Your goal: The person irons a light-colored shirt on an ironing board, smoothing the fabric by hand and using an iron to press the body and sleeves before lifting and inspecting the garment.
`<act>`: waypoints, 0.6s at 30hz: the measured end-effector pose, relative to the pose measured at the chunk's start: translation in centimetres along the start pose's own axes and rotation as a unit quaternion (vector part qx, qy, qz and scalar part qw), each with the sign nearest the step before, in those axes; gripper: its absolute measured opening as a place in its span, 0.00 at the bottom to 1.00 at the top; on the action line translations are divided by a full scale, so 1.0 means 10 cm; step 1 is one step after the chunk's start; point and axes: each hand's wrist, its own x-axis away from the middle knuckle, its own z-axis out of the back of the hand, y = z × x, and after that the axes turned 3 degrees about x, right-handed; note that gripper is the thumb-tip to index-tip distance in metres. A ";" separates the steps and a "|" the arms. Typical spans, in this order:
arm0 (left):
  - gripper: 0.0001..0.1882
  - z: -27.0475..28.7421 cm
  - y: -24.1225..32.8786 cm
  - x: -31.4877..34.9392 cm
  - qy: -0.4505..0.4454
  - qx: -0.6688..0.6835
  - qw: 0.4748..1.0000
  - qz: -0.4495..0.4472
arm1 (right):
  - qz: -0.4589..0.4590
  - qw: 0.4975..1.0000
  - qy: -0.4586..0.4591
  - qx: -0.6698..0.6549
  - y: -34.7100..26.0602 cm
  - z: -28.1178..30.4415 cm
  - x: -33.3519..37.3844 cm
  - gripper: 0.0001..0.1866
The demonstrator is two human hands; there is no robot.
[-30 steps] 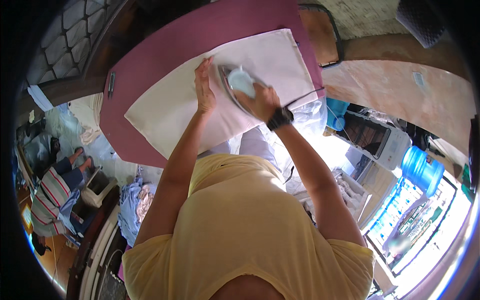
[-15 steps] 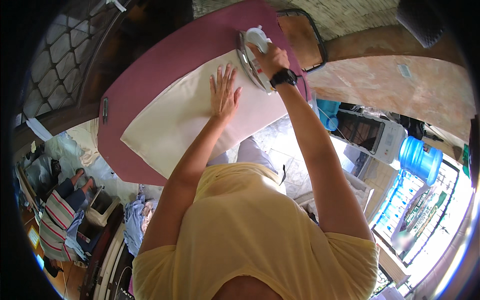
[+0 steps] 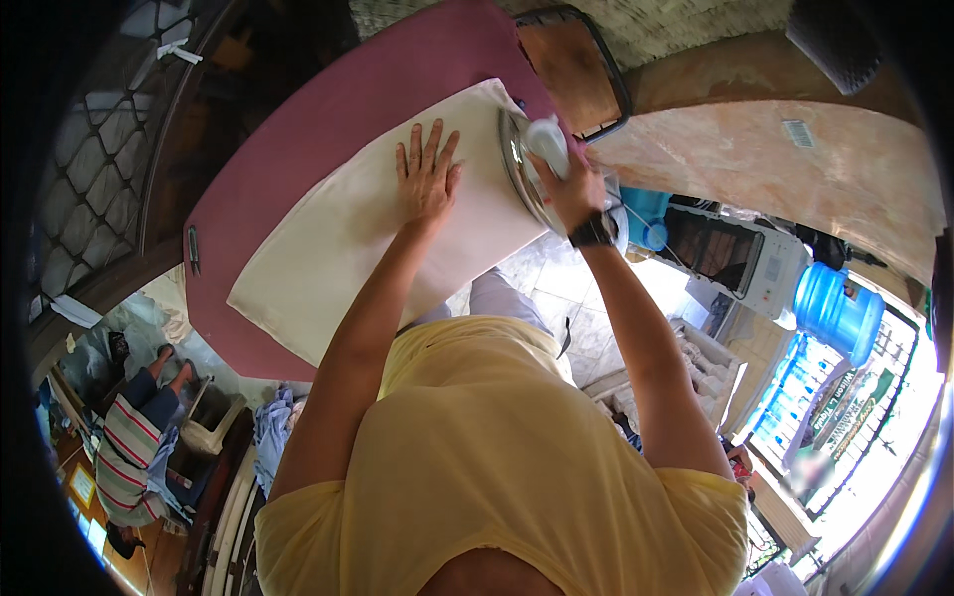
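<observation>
A cream cloth point(image 3: 338, 238) lies spread over a maroon ironing board point(image 3: 328, 109). My left hand point(image 3: 427, 179) rests flat on the cloth with its fingers spread. My right hand point(image 3: 571, 184), with a black watch on the wrist, grips the pale handle of a clothes iron point(image 3: 532, 159). The iron is tipped up at the cloth's right edge, so its shiny metal soleplate faces left.
A dark-rimmed iron rest point(image 3: 576, 70) sits at the board's far right end. To the right stand a white appliance point(image 3: 745, 263) and a blue water jug point(image 3: 835, 308). Another person sits low at the left point(image 3: 139, 437). Folded clothes point(image 3: 268, 437) lie below the board.
The iron has travelled from the middle of the cloth to its right edge and is now tipped up. My left hand has slid onto the middle of the cloth.
</observation>
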 end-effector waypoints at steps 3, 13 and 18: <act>0.28 0.01 0.02 -0.03 -0.002 0.001 1.000 -0.004 | 0.035 0.997 0.065 -0.010 -0.21 -0.24 -0.54 0.33; 0.27 0.00 0.03 -0.03 0.006 0.026 1.000 -0.004 | 0.070 0.997 -0.041 0.004 -0.17 -0.04 -0.59 0.31; 0.27 0.04 -0.05 0.03 0.090 0.217 0.972 -0.011 | 0.032 0.975 -0.221 0.022 -0.41 0.02 -0.87 0.43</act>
